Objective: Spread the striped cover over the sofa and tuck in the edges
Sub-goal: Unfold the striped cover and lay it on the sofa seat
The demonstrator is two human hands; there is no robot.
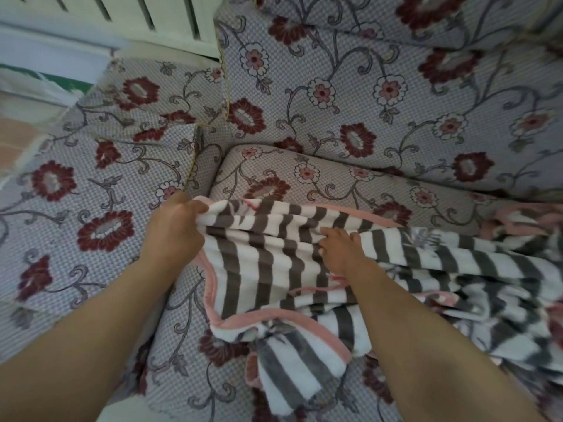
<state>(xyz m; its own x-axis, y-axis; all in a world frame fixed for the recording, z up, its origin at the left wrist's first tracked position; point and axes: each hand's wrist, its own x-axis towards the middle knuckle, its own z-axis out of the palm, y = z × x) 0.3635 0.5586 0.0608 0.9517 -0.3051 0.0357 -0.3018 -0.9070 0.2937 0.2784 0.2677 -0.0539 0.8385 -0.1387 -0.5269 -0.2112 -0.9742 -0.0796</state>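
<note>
Striped cover (274,263) bunched on floral sofa (396,95), no legible writing.

This looks like a home living room: a sofa (365,86) upholstered in checked fabric with dark red flowers fills the view, and beside its armrest (91,178) stands what may be a white slatted shutter (128,13), though blurred.

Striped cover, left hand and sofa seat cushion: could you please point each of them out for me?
striped cover (268,269), head view, on a flat striped stretch between the hands.
left hand (175,223), head view, back of the hand gripping the cover's corner.
sofa seat cushion (320,178), head view, bare floral top near its back edge.
</note>
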